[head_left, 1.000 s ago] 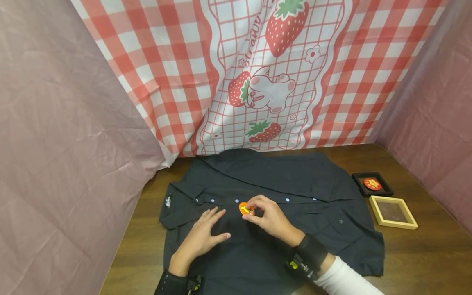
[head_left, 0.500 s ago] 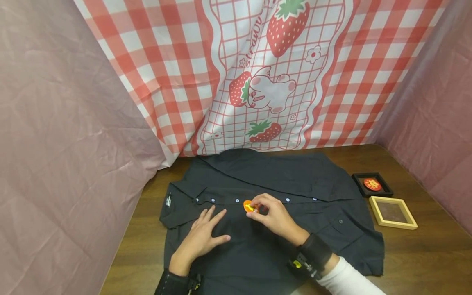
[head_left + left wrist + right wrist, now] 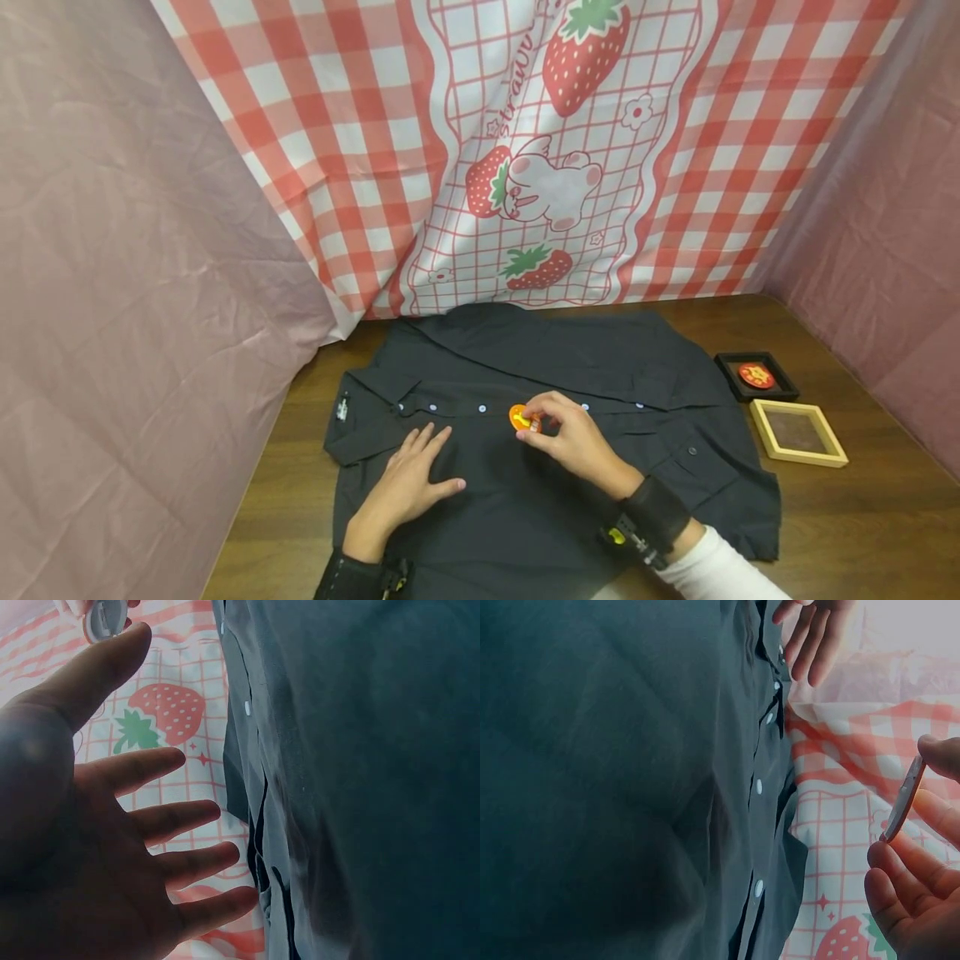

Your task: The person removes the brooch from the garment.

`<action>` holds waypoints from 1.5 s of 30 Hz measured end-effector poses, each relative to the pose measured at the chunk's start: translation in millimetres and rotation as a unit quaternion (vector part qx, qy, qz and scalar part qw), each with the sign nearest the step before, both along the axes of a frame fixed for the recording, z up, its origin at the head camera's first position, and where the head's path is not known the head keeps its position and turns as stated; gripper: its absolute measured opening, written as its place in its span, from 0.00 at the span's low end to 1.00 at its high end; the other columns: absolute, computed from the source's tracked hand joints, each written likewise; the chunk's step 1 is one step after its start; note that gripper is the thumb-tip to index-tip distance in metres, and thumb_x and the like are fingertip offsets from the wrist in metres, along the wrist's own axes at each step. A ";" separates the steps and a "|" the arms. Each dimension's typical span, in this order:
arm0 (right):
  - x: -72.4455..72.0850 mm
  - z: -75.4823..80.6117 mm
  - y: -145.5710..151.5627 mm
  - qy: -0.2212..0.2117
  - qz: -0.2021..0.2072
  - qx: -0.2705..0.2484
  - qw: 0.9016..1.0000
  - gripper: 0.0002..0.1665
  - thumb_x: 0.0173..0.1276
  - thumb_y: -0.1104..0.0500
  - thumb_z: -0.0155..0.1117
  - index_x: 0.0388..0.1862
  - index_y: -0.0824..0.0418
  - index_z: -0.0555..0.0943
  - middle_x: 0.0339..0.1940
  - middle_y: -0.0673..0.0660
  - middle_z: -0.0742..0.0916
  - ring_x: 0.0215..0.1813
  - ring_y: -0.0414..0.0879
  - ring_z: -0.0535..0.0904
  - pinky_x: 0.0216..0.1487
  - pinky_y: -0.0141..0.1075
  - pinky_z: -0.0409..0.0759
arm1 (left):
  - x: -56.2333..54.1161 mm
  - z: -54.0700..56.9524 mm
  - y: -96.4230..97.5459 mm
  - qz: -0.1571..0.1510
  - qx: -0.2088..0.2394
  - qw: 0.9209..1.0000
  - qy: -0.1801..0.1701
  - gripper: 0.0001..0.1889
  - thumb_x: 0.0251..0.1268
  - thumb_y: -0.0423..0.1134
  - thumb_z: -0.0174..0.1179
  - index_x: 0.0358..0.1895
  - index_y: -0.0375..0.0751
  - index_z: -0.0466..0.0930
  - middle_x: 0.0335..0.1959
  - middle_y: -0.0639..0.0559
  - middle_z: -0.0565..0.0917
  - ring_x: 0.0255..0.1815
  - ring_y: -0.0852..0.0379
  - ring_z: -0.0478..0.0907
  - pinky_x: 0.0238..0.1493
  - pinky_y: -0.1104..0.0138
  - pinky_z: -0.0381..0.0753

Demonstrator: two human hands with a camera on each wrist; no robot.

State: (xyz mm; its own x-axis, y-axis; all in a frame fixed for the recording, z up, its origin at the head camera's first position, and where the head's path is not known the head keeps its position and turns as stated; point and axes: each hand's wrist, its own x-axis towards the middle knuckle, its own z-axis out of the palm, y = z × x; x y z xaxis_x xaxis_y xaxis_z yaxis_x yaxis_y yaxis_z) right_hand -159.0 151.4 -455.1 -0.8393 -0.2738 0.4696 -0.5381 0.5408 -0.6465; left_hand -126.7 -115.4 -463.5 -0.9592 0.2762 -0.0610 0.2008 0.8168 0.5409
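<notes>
A dark button-up shirt (image 3: 517, 525) lies spread on the wooden table, its collar to the left and a row of pale buttons across it. Between thumb and fingers my right hand (image 3: 576, 442) pinches a round orange badge (image 3: 517, 414) with a yellow design, over the shirt just below the button row. The right wrist view shows that badge (image 3: 904, 801) edge-on and apart from the cloth. Its pale back with a clasp faces the left wrist camera. My left hand (image 3: 408, 479) hovers over the shirt near the collar, fingers spread, holding nothing.
On the right, a black square tray (image 3: 782, 395) holds a red and yellow badge (image 3: 756, 375). A pale wooden frame (image 3: 806, 457) lies just in front of it. Behind the table hangs a red checked strawberry cloth (image 3: 360, 150); pinkish curtains (image 3: 142, 275) flank both sides.
My right hand has moved gradually right along the shirt, carrying the orange badge away from my left hand. The left hand has barely shifted, its fingers still spread.
</notes>
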 end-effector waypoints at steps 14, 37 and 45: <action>-3.1 -0.2 18.9 -0.008 -0.023 0.000 1.000 0.14 0.50 0.59 0.79 0.36 0.53 0.85 0.41 0.50 0.86 0.38 0.41 0.80 0.37 0.36 0.81 | 1.6 -6.0 -5.1 -0.012 0.009 0.999 -0.031 0.42 0.56 0.54 0.68 0.73 0.42 0.63 0.75 0.32 0.60 0.75 0.30 0.55 0.68 0.35 0.59; -3.9 7.1 48.7 0.010 -0.058 0.004 0.998 0.14 0.49 0.61 0.80 0.35 0.58 0.85 0.38 0.52 0.87 0.34 0.42 0.79 0.35 0.38 0.83 | -0.6 -6.8 -8.9 -0.013 -0.038 0.996 -0.079 0.43 0.52 0.53 0.72 0.70 0.38 0.67 0.74 0.32 0.61 0.76 0.29 0.53 0.69 0.35 0.56; -3.5 8.1 60.5 0.002 -0.079 0.012 0.997 0.14 0.51 0.62 0.79 0.37 0.58 0.85 0.39 0.52 0.86 0.34 0.42 0.78 0.36 0.32 0.81 | -2.7 -8.0 -9.9 -0.016 -0.042 0.996 -0.080 0.42 0.51 0.53 0.73 0.68 0.37 0.69 0.74 0.35 0.63 0.76 0.32 0.54 0.70 0.38 0.59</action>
